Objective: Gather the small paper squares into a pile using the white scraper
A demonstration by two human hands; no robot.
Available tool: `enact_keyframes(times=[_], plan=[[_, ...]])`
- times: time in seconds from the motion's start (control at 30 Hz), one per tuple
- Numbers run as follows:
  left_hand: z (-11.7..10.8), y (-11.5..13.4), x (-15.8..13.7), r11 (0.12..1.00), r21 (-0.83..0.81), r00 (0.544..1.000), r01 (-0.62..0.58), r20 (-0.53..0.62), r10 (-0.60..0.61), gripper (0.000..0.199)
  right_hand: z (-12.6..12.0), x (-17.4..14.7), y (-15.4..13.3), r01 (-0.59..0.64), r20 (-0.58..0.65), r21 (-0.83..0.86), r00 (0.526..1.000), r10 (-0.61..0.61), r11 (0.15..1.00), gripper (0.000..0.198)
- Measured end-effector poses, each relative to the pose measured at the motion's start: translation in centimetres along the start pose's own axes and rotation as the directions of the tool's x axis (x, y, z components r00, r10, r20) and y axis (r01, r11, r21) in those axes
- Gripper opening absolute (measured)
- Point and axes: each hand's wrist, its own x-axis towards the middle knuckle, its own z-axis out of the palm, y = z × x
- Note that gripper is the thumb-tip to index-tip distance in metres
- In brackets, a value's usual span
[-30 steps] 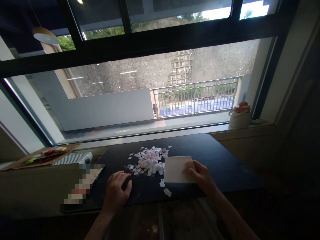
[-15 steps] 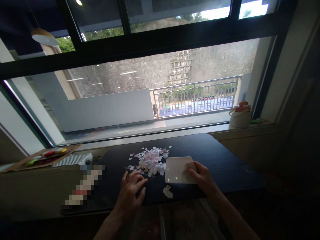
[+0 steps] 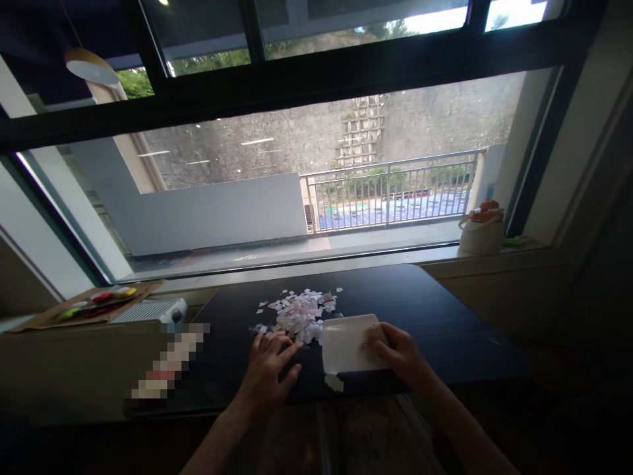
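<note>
A heap of small white and pinkish paper scraps [image 3: 300, 313] lies on the dark table [image 3: 390, 290]. My left hand [image 3: 271, 363] is at the heap's near edge, palm down with its fingers spread and nothing held. In my right hand [image 3: 398, 349] is a white, shallow rectangular tray [image 3: 346, 343], gripped at its right edge with the thumb on top. The tray's left side reaches the right edge of the heap. A few loose paper pieces [image 3: 335, 382] lie just below the tray, near the table's front edge.
A white jug with an orange top [image 3: 482, 227] stands on the windowsill at the right. At the left, brown card with colourful items [image 3: 89, 307] lies beside a white ridged device [image 3: 153, 311]. A pixelated patch [image 3: 171, 363] covers the table's left side. A large window is behind.
The tray has shifted slightly left and nearer to me, partly covering the loose scraps by the front edge. My left hand has moved a little right, closer to the heap.
</note>
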Motion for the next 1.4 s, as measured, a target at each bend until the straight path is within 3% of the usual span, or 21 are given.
enact_keyframes(times=[0.23, 0.43, 0.8, 1.0, 1.2, 1.33, 1.4], plan=[[0.6, 0.1, -0.2, 0.996, -0.042, 0.990, 0.079, -0.117, -0.084, 0.032, -1.4, 0.4, 0.7, -0.059, -0.060, -0.002, 0.997, 0.058, 0.998, 0.023], [0.3, 0.4, -0.2, 0.996, -0.048, 0.990, 0.079, -0.117, -0.084, 0.030, -2.1, 1.4, -0.5, -0.184, 0.086, -0.013, 0.979, 0.184, 0.983, 0.026], [-0.1, 0.7, 0.0, 0.996, -0.055, 0.992, 0.076, -0.099, -0.082, 0.030, -2.7, 1.2, -1.1, -0.246, 0.198, 0.049, 0.952, 0.232, 0.968, 0.028], [-0.1, 0.8, 0.0, 0.996, -0.059, 0.993, 0.066, -0.096, -0.071, 0.029, -2.0, 1.7, -0.7, -0.208, 0.187, 0.041, 0.962, 0.197, 0.977, 0.031], [0.1, 0.8, -0.1, 0.996, -0.063, 0.993, 0.064, -0.096, -0.070, 0.029, -2.3, 1.6, -0.8, -0.213, 0.287, 0.028, 0.938, 0.196, 0.977, 0.033], [0.1, 0.9, -0.1, 0.995, -0.077, 0.992, 0.061, -0.107, -0.069, 0.030, -3.3, 1.3, -0.8, -0.167, 0.264, 0.015, 0.952, 0.157, 0.986, 0.031], [0.1, 0.9, -0.1, 0.994, -0.089, 0.990, 0.063, -0.117, -0.074, 0.031, -3.1, 1.4, -0.7, -0.116, 0.188, 0.011, 0.976, 0.112, 0.993, 0.031]])
